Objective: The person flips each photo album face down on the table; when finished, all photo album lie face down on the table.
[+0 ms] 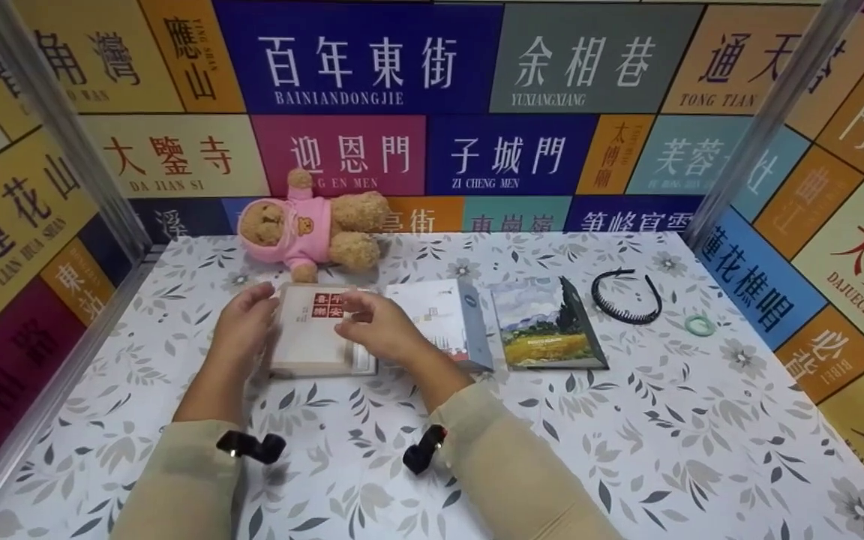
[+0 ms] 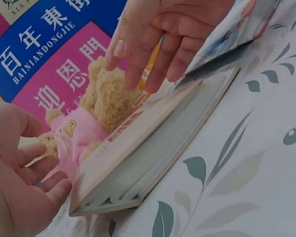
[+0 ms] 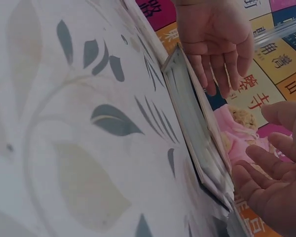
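A thick beige book (image 1: 308, 341) with a red block of characters on its cover lies flat on the table; its page edges face the wrist cameras. At its left side is my left hand (image 1: 243, 321), fingers loosely bent. Over its right part hovers my right hand (image 1: 383, 328), fingers relaxed with nothing in them; in the left wrist view a gap shows between this right hand (image 2: 170, 42) and the cover. Whether the left fingertips touch the book's edge, I cannot tell. Behind the book lies a teddy bear (image 1: 310, 234) in a pink hoodie.
Right of the beige book lies a white book (image 1: 443, 300) with a blue-grey spine, partly behind the right hand. Then come a landscape-covered photo album (image 1: 541, 330), a black headband (image 1: 603, 300) and a green ring (image 1: 700, 324). Printed panels wall the floral-patterned table (image 1: 672, 450).
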### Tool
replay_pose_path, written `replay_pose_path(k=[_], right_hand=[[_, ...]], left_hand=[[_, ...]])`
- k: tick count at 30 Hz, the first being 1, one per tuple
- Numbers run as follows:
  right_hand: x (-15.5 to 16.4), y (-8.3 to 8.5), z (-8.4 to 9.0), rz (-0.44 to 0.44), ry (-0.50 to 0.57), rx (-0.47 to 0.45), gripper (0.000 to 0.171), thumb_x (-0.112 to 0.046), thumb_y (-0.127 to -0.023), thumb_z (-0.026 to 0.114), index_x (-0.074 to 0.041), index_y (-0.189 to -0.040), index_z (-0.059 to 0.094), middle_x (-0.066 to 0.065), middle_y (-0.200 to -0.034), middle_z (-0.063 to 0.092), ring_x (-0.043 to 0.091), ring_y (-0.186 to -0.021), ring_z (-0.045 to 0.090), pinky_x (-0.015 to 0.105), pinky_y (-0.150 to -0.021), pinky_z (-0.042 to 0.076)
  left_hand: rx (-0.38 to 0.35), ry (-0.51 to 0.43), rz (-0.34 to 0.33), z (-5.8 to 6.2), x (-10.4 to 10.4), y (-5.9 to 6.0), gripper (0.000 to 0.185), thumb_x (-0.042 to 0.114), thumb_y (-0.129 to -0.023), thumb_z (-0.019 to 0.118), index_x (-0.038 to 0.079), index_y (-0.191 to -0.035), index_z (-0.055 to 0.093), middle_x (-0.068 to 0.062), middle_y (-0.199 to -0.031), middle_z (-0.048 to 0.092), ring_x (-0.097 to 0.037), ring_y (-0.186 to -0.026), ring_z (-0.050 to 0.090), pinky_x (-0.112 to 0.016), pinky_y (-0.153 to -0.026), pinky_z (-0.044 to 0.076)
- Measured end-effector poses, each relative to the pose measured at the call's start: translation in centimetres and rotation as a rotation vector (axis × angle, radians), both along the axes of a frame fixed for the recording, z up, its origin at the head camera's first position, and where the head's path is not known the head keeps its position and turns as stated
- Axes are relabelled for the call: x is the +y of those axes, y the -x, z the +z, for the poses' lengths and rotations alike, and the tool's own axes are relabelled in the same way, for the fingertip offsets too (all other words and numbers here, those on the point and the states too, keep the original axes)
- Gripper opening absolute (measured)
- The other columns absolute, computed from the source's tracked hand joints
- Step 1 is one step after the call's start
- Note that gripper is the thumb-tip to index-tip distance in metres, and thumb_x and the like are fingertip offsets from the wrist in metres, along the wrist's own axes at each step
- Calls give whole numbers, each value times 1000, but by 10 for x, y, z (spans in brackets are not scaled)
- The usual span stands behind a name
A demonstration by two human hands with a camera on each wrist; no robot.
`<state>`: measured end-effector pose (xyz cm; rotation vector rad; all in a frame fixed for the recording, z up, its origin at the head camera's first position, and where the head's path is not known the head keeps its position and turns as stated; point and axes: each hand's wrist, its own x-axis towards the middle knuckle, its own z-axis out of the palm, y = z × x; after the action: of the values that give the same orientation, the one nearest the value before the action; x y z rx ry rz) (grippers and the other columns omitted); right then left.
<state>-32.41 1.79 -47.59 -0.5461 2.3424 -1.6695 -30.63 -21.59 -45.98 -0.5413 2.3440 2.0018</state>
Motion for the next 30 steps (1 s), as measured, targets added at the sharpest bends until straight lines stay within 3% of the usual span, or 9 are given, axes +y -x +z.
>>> replay_pose_path(k=[3, 9, 14, 19, 23, 30], right_hand=[[1, -2, -4, -8, -32, -5, 61, -21, -97, 77, -6, -153, 57, 13, -155, 62, 31, -142, 60, 43, -121, 49], [1, -5, -6, -4, -91, 25, 65, -24, -96, 79, -10, -155, 57, 10, -157, 61, 31, -146, 57, 43, -127, 43], [-1, -9, -7, 20, -142, 19, 65, -26, -95, 80, -13, -155, 58, 9, -153, 64, 25, -143, 59, 40, -125, 44], [-6, -14, -6, 98, -169, -2, 64, -27, -96, 80, -15, -155, 57, 9, -150, 66, 25, -141, 61, 40, -124, 46], [-7, -15, -4, 141, -195, -1, 64, -28, -98, 78, -14, -157, 55, 9, -152, 64, 28, -142, 60, 41, -125, 45], [-5, -11, -3, 129, -166, 21, 65, -25, -99, 75, -9, -158, 53, 12, -155, 62, 28, -145, 59, 38, -126, 44]], left_hand=[[-49, 18, -47, -3, 0, 2, 60, 29, -111, 50, 17, -168, 35, -2, -176, 35, -25, -162, 36, -44, -134, 33], [-79, 101, -135, -9, -4, 4, 68, 29, -111, 50, 11, -171, 24, -9, -179, 27, -28, -167, 24, -46, -138, 21], [-139, 184, -180, -13, -6, 3, 70, 25, -109, 50, 9, -171, 22, -13, -178, 27, -31, -165, 27, -49, -137, 23], [-136, 197, -125, -16, -13, 4, 68, 12, -106, 50, 9, -170, 28, -15, -176, 33, -33, -163, 32, -50, -136, 26], [-102, 150, -101, -17, -15, 5, 68, 6, -102, 49, 6, -168, 31, -17, -173, 38, -32, -159, 39, -47, -133, 32], [-56, 0, -19, -3, -4, 1, 60, 14, -108, 47, 14, -167, 37, -9, -171, 43, -25, -155, 44, -41, -129, 39]])
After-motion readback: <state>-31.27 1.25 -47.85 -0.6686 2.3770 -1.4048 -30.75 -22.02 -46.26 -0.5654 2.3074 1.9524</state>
